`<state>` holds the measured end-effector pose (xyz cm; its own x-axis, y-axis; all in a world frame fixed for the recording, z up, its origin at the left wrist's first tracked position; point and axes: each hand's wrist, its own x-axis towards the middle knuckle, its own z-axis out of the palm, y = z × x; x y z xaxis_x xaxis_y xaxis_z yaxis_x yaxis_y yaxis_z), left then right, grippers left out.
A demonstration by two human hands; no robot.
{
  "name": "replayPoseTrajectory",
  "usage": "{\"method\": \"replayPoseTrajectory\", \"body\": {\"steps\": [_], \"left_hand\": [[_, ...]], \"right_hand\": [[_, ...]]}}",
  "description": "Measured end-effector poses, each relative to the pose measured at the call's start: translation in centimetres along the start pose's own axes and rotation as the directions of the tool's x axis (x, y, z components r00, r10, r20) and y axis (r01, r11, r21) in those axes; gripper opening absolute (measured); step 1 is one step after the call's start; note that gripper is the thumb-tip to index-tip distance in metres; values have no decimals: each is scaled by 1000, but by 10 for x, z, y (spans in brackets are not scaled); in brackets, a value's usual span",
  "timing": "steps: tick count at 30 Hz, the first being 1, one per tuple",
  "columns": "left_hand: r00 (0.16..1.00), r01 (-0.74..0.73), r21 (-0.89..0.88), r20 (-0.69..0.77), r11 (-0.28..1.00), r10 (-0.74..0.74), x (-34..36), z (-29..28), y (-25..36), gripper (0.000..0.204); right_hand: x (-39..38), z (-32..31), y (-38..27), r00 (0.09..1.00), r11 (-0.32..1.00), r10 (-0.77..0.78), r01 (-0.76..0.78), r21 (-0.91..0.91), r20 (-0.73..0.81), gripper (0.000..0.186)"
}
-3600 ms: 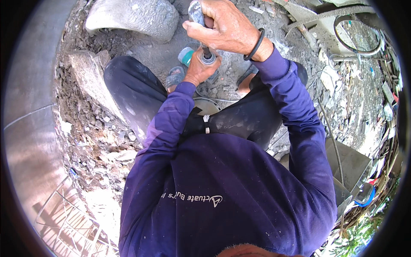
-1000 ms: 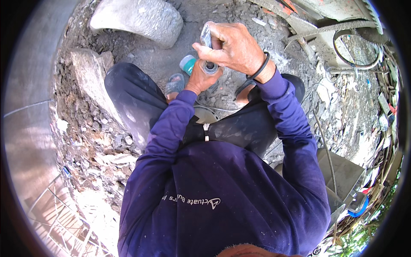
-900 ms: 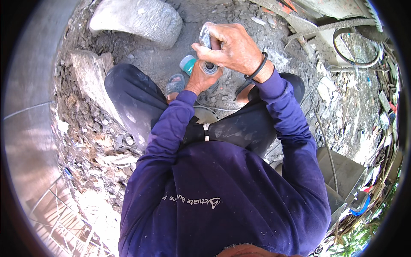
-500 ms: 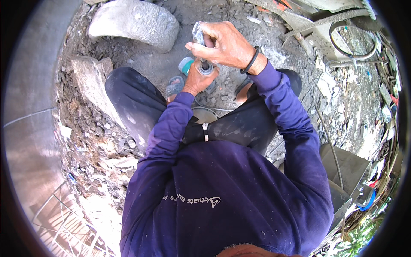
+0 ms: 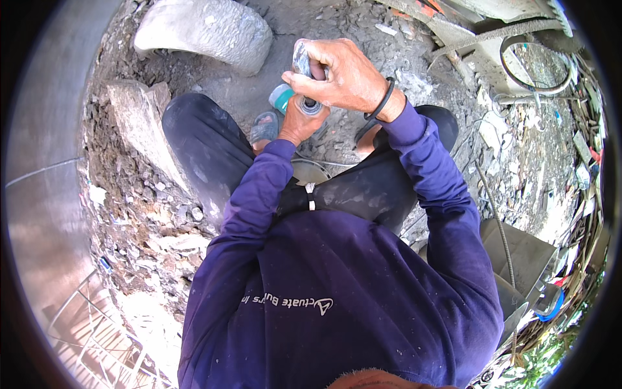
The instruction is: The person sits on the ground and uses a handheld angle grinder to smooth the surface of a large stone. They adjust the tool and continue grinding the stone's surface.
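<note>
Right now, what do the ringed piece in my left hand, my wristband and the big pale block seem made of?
Ringed piece: probably dull grey metal, from its concentric rims, though plastic is possible. Wristband: perhaps rubber, a smooth, matte black loop. Pale block: stone or concrete, rough and dull; can't tell which.

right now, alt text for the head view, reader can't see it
A person in a purple top grips a dusty grey handle in the right hand; lower in view, the left hand wraps a round ringed piece. Around them is rubble-strewn ground, with a large pale block at upper left.
</note>
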<state>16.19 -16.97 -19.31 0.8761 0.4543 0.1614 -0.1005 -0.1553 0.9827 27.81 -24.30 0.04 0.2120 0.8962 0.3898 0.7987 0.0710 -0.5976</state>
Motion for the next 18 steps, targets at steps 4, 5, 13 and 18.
{"method": "replayPoseTrajectory", "body": {"steps": [4,5,13,18], "left_hand": [[998,-40,-27,-59,999,38,-1,-2,-1,42],[1000,2,-44,-26,999,-3,-3,-4,-3,43],[988,-152,251,40,956,147,-1,-8,-23,38],[998,-44,163,53,986,36,10,-10,-7,34]], "right_hand": [[2,8,-2,999,999,36,-36,4,25,34],[3,9,-1,998,999,52,-52,-8,46,33],[-25,35,21,983,989,146,-148,8,110,38],[-21,24,25,917,952,304,-305,-38,259,65]]}}
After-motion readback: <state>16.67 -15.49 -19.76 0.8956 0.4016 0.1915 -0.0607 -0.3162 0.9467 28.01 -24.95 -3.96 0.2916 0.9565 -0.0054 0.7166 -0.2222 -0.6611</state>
